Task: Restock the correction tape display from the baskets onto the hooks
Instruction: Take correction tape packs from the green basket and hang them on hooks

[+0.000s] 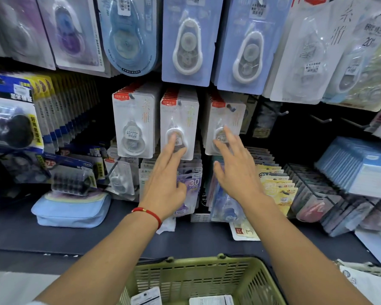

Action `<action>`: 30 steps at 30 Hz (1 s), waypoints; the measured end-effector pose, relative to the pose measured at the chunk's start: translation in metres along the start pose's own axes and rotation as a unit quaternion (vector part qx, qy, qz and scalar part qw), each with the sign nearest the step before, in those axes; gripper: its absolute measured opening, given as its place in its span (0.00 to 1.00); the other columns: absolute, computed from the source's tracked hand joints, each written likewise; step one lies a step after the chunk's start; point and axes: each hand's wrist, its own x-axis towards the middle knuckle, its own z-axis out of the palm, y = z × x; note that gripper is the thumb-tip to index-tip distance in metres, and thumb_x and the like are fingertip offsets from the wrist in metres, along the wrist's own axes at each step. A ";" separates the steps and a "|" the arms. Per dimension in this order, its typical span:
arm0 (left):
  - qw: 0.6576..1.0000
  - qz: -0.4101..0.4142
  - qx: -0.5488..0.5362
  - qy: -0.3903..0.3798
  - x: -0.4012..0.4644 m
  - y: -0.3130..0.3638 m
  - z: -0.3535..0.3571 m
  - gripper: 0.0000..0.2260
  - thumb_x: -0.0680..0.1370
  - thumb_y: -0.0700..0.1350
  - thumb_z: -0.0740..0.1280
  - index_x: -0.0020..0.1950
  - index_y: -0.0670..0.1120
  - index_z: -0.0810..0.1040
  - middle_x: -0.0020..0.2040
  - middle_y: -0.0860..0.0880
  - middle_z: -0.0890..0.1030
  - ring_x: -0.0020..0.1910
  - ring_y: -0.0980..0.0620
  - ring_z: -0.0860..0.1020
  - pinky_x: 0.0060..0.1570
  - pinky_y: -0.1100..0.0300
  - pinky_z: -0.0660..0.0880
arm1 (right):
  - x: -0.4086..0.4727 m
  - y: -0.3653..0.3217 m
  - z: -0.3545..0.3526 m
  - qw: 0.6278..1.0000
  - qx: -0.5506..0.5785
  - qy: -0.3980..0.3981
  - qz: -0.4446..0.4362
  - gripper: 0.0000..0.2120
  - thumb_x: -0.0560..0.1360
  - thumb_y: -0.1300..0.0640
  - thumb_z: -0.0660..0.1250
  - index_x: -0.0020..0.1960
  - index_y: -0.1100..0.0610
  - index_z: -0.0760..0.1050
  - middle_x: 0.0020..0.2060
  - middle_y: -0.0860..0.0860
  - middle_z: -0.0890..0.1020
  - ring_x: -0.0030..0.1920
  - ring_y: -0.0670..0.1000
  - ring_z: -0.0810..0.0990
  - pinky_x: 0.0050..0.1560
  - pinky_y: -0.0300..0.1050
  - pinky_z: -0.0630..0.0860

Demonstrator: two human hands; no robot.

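Nearest to the person, at six o'clock, sits a green basket (198,280) with a couple of carded packs (211,300) lying in its bottom, so stock is left to hang. Beyond it runs a dark shelf ledge (97,236), where a pale blue pouch (72,211) rests at about eight o'clock.

Both bare arms reach forward over the ledge. The left hand (165,183), with a red cord at the wrist, has its fingers stretched out straight, the tips pressing on the front pack of the middle hook stack (179,126). The right hand (235,166) is likewise spread and flat, its fingertips on the right hook stack (226,126). Neither hand grasps anything.

Farther back, at eleven o'clock from the hands, a third stack (134,126) hangs alongside, and bare hooks (321,119) stick out at two o'clock.

To my eye, the step in hand is squaring and pushing back the packs already hung. The next move would call for drawing the hands down to the basket, picking up a pack and threading its hole onto a hook.
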 end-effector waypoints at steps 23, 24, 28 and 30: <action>0.921 -0.101 0.108 -0.360 -0.228 -0.048 0.023 0.21 0.79 0.38 0.67 0.71 0.53 0.77 0.77 0.52 0.69 0.78 0.51 0.66 0.74 0.68 0.56 | -0.278 0.038 0.224 0.791 -0.060 -0.607 0.041 0.31 0.81 0.56 0.67 0.82 0.58 0.61 0.81 0.60 0.63 0.77 0.62 0.69 0.73 0.55 0.72; 0.918 -0.130 0.091 -0.364 -0.243 -0.046 0.031 0.21 0.79 0.39 0.67 0.71 0.53 0.77 0.77 0.53 0.69 0.77 0.52 0.66 0.72 0.71 0.54 | -0.296 0.041 0.233 0.791 -0.053 -0.607 0.062 0.35 0.82 0.59 0.65 0.85 0.55 0.53 0.85 0.57 0.53 0.82 0.62 0.61 0.78 0.56 0.66; 0.884 -0.208 0.085 -0.409 -0.276 -0.047 0.056 0.21 0.80 0.40 0.68 0.73 0.54 0.75 0.75 0.55 0.71 0.75 0.53 0.68 0.75 0.65 0.63 | -0.324 0.047 0.258 0.841 -0.023 -0.529 0.106 0.37 0.82 0.66 0.61 0.86 0.52 0.49 0.85 0.52 0.51 0.84 0.59 0.50 0.81 0.55 0.58; 0.871 -0.226 0.094 -0.425 -0.272 -0.049 0.062 0.21 0.80 0.40 0.67 0.72 0.54 0.75 0.75 0.54 0.72 0.75 0.51 0.69 0.74 0.58 0.69 | -0.323 0.046 0.262 0.860 -0.012 -0.500 0.099 0.36 0.80 0.68 0.62 0.84 0.54 0.55 0.82 0.55 0.58 0.82 0.60 0.57 0.78 0.54 0.64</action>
